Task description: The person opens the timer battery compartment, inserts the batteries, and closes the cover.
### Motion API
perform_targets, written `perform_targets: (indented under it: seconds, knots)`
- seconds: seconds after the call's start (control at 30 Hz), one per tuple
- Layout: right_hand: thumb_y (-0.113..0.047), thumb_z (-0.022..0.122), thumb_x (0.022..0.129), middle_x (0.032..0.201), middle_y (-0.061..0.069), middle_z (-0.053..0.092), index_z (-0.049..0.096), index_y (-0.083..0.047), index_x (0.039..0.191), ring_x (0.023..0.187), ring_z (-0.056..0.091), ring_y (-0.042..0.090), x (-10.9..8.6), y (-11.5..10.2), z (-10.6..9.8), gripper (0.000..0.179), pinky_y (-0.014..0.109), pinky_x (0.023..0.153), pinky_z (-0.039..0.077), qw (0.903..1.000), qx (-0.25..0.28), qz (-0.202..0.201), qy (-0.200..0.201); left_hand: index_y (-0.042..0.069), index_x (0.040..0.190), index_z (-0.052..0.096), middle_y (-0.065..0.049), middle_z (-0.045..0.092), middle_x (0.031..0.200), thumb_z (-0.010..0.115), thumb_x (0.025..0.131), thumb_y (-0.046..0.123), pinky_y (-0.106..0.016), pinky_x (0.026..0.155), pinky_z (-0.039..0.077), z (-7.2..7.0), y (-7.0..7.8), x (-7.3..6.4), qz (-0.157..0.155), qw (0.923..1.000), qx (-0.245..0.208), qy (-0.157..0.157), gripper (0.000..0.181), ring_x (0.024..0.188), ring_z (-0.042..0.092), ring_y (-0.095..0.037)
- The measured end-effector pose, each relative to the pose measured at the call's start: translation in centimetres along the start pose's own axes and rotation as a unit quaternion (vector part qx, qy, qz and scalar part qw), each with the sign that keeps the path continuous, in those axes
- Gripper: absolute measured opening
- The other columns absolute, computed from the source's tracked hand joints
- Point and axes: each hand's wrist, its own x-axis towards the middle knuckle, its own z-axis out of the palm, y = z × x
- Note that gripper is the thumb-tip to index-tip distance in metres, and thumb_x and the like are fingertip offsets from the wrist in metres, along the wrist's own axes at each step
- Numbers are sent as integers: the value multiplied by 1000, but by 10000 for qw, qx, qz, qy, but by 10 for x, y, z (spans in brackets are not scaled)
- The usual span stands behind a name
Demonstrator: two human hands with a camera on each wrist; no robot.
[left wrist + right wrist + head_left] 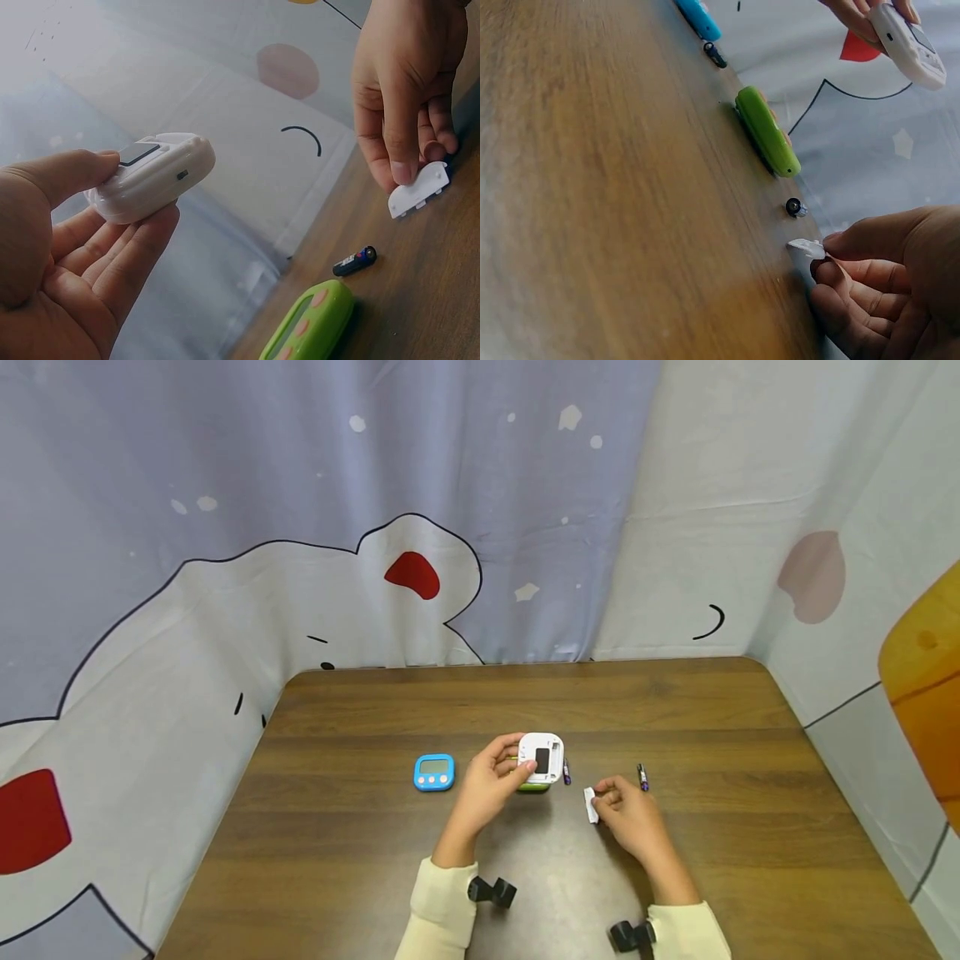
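Note:
My left hand (501, 777) holds a white timer (542, 757) back side up above the table, its dark battery bay showing; the same white timer (154, 176) sits between thumb and fingers. My right hand (626, 810) pinches a small white battery cover (591, 804) against the tabletop; this battery cover (418, 190) (805, 251) touches the wood. A green timer (307, 324) (766, 131) lies under the raised white one. One battery (567, 770) (355, 260) lies just beside the green timer, another battery (642, 777) lies past my right hand.
A blue timer (434, 772) (699, 18) lies flat left of my left hand. The brown wooden table (360, 860) is closed in at the back and sides by a printed cloth (300, 527). An orange object (926, 685) shows at the right edge.

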Motion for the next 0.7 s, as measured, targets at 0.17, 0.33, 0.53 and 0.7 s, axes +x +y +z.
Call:
perform_targets:
  seconds: [0.17,0.33,0.53,0.7]
  knots:
    - [-11,71,86,75,-1,67,66,-2,102,71,65,14,0,-1,0,18,31,65,51,10000,-38,15,54,-4,130,54,-22,64,112,68,90,1,-22,73,55,-1,0,0,-38,10000,18,14,43,98,67,-25]
    - [-13,71,87,75,-1,66,66,-3,102,71,64,14,0,-2,0,18,31,65,50,10000,-34,25,63,-4,131,53,-22,64,113,68,90,2,-22,73,55,-1,1,0,-15,10000,38,42,44,99,66,-27]
    - [-13,71,88,77,0,66,65,-4,102,68,65,12,1,0,-4,18,26,56,50,9999,166,8,25,-4,131,53,-23,63,113,68,91,2,-22,74,55,-2,0,-1,-57,10000,47,31,44,100,66,-28]
    - [-11,72,87,83,3,65,65,-3,104,71,63,13,4,3,-14,20,25,60,52,9979,66,-523,389,-4,132,53,-24,63,114,68,90,3,-22,74,55,-2,1,-1,-61,10000,23,31,45,100,66,-28]
